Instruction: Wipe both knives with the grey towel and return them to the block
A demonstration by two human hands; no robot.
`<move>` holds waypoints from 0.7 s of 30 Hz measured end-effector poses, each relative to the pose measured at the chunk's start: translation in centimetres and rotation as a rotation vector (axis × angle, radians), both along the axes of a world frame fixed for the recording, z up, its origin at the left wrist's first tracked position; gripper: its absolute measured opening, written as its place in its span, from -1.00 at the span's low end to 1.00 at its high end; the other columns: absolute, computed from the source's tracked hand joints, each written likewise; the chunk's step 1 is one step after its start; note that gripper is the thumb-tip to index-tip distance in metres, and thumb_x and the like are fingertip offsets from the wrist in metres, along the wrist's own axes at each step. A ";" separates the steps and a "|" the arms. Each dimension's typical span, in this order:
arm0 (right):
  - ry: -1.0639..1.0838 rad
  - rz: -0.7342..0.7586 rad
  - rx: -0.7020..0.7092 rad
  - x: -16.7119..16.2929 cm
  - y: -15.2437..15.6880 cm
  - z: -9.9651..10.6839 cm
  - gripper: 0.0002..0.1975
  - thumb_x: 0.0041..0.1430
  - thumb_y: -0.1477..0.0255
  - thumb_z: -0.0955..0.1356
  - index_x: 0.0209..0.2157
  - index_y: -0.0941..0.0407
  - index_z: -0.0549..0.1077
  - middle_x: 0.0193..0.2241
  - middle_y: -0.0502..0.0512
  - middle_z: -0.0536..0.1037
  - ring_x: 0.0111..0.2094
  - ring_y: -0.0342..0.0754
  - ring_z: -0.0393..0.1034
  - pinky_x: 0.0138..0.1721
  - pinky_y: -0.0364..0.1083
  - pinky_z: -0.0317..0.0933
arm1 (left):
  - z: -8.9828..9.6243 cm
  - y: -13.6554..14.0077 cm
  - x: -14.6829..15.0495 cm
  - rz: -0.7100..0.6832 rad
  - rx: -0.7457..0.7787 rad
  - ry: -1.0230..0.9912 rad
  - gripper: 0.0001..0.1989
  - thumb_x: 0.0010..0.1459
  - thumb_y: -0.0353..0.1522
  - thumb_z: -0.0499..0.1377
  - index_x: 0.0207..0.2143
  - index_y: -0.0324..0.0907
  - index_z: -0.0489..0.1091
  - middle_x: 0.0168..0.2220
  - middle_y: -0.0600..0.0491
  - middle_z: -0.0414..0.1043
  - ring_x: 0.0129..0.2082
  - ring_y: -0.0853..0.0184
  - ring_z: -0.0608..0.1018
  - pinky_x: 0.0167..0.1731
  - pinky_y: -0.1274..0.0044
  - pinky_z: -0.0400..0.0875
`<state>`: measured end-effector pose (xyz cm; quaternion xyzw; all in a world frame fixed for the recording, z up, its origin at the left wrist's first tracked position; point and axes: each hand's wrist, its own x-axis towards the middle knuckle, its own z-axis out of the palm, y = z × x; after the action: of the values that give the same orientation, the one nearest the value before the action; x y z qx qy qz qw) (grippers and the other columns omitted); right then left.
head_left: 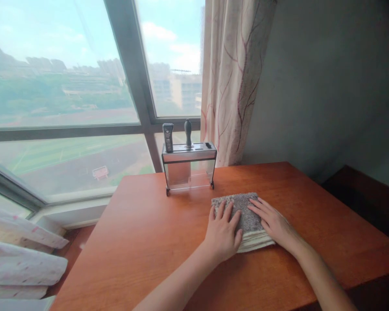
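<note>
A stack of folded cloths [246,218] lies on the table, a fuzzy grey one on top and cream-white layers showing along the near edge. On its left side rests my left hand [223,231], palm down, with the fingers spread over the grey cloth. My right hand [274,222] lies along the right side, its fingers stretched out on the top and touching the edge. Neither hand grips the cloths. The palms hide part of the stack's sides.
Behind the cloths stands a clear-sided knife holder [189,154] with a dark-handled tool [188,133] and another dark handle [167,137] upright in it. The wooden table [149,242] ends at a window [65,164] and a curtain [230,77].
</note>
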<state>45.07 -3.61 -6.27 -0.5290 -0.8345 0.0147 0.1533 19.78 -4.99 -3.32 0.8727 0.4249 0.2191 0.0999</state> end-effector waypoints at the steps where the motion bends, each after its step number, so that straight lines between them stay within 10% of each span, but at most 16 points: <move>1: 0.008 -0.006 -0.008 0.1 -0.2 0.0 -0.38 0.09 0.68 0.13 0.17 0.04 0.28 0.26 -0.01 0.22 0.31 0.02 -0.03 0.25 0.13 0.08 | 0.2 -0.1 -0.4 -0.015 -0.002 -0.005 -0.48 0.21 -0.15 0.02 0.20 -0.06 0.20 0.30 -0.08 0.08 0.30 -0.03 0.07 0.19 0.01 -0.01; 7: 0.133 -0.057 0.004 -1.8 1.3 2.9 -0.55 0.12 0.58 0.19 0.02 0.09 0.43 0.12 0.14 0.40 0.20 0.07 0.20 0.23 0.14 0.11 | 1.0 0.5 -4.7 -0.049 0.053 -0.153 -0.61 0.14 -0.34 0.11 0.05 -0.11 0.32 0.20 -0.09 0.25 0.21 0.09 0.26 0.18 0.19 0.17; 13: 0.426 -0.151 -0.056 -9.3 7.4 6.4 -0.45 0.14 0.46 0.22 0.19 0.24 0.21 0.14 0.33 0.36 0.16 0.12 0.26 0.19 0.12 0.15 | 1.3 4.3 -13.1 0.440 0.362 -0.613 -0.65 0.18 -0.46 0.05 0.03 -0.10 0.31 0.07 -0.08 0.35 0.10 0.18 0.40 0.10 0.27 0.29; 16: 0.527 -0.158 -0.101 -13.3 9.8 6.8 -0.35 0.07 0.47 0.27 0.22 0.28 0.13 0.16 0.39 0.31 0.19 0.16 0.21 0.21 0.14 0.10 | 1.2 6.5 -15.8 0.674 0.209 -0.678 -0.35 0.13 -0.38 0.13 0.26 -0.18 0.01 0.23 -0.21 0.12 0.23 0.05 0.24 0.17 0.17 0.17; 21: 0.673 -0.083 -0.042 -17.4 11.6 6.3 -0.24 -0.02 0.53 0.28 0.25 0.16 0.03 0.12 0.29 0.35 0.10 0.11 0.31 0.11 0.12 0.22 | 0.3 8.8 -15.7 0.519 -0.101 -0.686 -0.15 0.06 -0.37 0.17 0.33 -0.16 -0.19 0.28 -0.17 0.08 0.29 0.04 0.14 0.24 0.14 0.01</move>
<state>27.62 7.99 0.04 -0.5311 -0.7145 0.1992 0.4096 4.12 3.79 -3.04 0.6076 0.5825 0.4932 0.2196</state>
